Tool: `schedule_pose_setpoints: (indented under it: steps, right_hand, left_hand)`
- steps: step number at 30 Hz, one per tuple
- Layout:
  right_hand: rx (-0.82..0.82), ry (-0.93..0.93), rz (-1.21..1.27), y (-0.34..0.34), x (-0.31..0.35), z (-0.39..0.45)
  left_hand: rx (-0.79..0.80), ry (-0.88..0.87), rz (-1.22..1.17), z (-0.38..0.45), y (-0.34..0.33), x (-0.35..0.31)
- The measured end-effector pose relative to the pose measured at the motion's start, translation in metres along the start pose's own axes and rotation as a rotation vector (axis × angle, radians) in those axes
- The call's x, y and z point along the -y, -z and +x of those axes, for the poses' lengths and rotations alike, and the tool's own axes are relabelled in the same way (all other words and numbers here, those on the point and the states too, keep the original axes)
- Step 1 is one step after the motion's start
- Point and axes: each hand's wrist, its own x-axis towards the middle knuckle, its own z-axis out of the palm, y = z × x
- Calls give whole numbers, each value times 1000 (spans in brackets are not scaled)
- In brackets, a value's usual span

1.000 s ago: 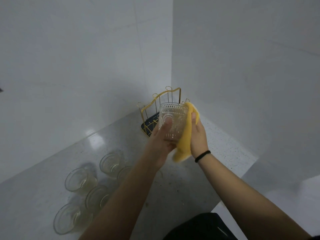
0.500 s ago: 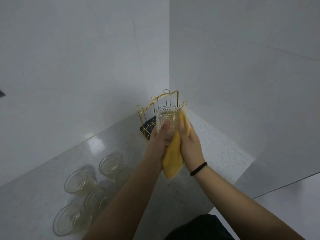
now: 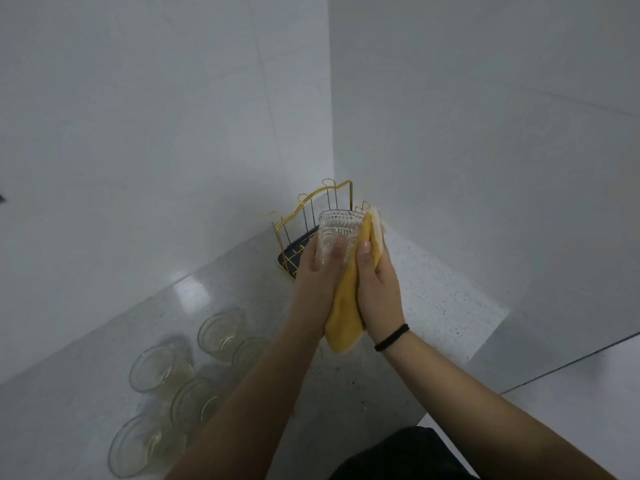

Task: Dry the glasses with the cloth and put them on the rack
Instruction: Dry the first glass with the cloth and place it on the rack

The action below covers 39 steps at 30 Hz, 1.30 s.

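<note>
Clearly the drying is in hand, with one embossed glass tumbler (image 3: 335, 237) held up off the counter between both hands. The left hand (image 3: 320, 271) grips the tumbler round its lower body, thumb curled across the near side, which steadies it and leaves the right wall free for wiping. The right hand (image 3: 377, 282) holds the yellow cloth (image 3: 346, 306) against that wall, thumb pinching the fabric at the front while the cloth wraps up to the rim and its loose tail hangs down between the wrists (a black hair tie (image 3: 392, 337) sits on the right wrist). Holding the glass upright, mouth up, probably keeps the patterned outside turned to the cloth; whether the inside is dry cannot be told.

Directly behind the glass stands the gold wire rack (image 3: 313, 206) on its dark drip tray (image 3: 294, 251), tucked into the wall corner. None of its visible pegs carries a glass, so this looks like an early one. Working just in front of the rack keeps the coming placement short.

At lower left, five more glass tumblers (image 3: 159, 367) stand clustered on the speckled countertop (image 3: 433, 299), near the left forearm and well apart from the rack, likely waiting their turn. The nearest is partly hidden by the left forearm.
</note>
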Motion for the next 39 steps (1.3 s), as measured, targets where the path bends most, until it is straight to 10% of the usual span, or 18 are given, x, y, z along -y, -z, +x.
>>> schedule_pose_setpoints:
  steps: [8,14,20,25,29,33,39]
  right_hand:
    - [96,-433,479,8,9,26]
    - [55,-76,74,-3,7,7]
    - [97,-381,282,6,15,26]
    - [106,-154,99,0,7,12]
    - [76,-47,-24,-2,13,11]
    - [83,-335,267,9,25,29]
    - [57,-67,62,2,12,10]
  left_hand:
    - [129,174,-153,0,5,0]
    - [-16,6,71,6,12,-7]
    - [166,54,-156,0,10,-7]
    - [-135,92,0,4,4,-15]
    - [-25,-28,66,-2,2,-23]
    - [111,3,-86,1,4,-16]
    - [-85,22,81,9,5,-19]
